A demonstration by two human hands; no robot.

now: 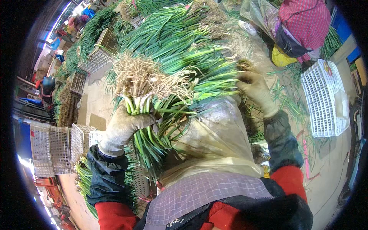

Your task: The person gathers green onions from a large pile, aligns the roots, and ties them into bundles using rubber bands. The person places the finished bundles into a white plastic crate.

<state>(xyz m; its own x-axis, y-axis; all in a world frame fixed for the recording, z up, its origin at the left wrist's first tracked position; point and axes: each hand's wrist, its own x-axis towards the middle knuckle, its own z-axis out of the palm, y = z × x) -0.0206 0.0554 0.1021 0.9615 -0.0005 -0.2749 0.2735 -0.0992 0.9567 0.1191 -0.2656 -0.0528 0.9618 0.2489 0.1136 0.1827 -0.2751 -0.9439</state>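
Note:
My left hand (123,126), in a pale knit glove, is closed around a bunch of scallion-like green stalks (141,107). Their tangled tan roots (141,76) point up and away from me, and the leaves hang below my fist. Right of it, my gloved right hand (256,90) is at the root end of a loose pile of similar stalks (175,43). Motion blurs its fingers, so whether they grip a stalk is unclear. Translucent plastic sheeting (215,132) covers my lap under the pile.
A white plastic crate (325,97) stands on the floor at right. Another person (304,26) in striped clothing is at upper right. Stacked crates (51,149) line the left side, and another bundle of greens (86,181) lies near my left arm. Leaf scraps (290,100) litter the floor.

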